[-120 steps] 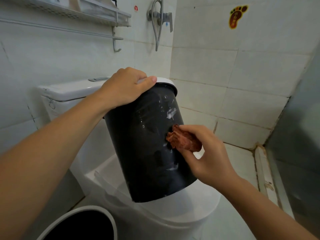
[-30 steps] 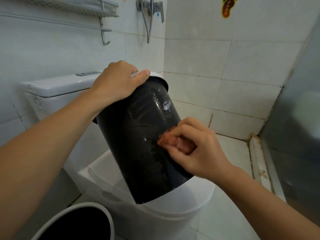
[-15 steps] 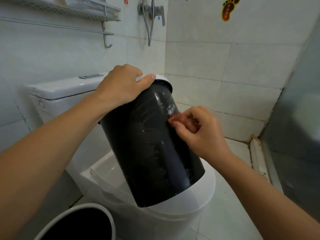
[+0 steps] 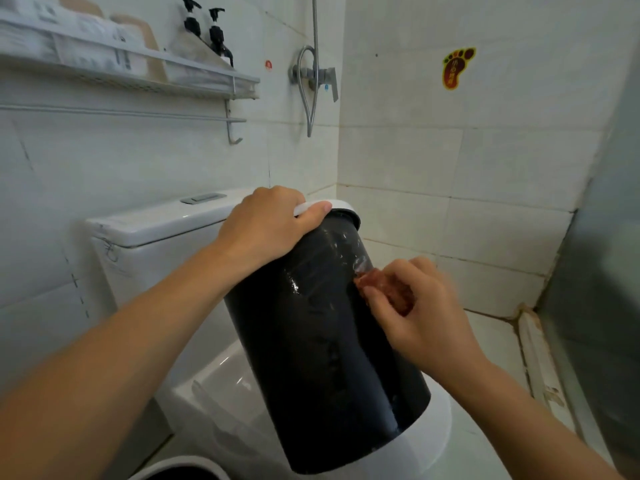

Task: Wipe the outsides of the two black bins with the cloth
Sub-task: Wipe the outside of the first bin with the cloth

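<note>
Left hand grips the tilted black bin's white rim, bracing it on the toilet lid; right hand pinches the cloth against its wall.

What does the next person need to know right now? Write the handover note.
Left hand: grips the white rim of the black bin, holding it tilted on the closed toilet lid.
Right hand: holds the reddish cloth against the bin's upper right side, where a pale smear shows.
Second bin: on the floor at the bottom edge, only its rim in view.
Done: wet streaks show the facing side is wiped.
Left: finish this bin all round, then wipe the second.
</note>
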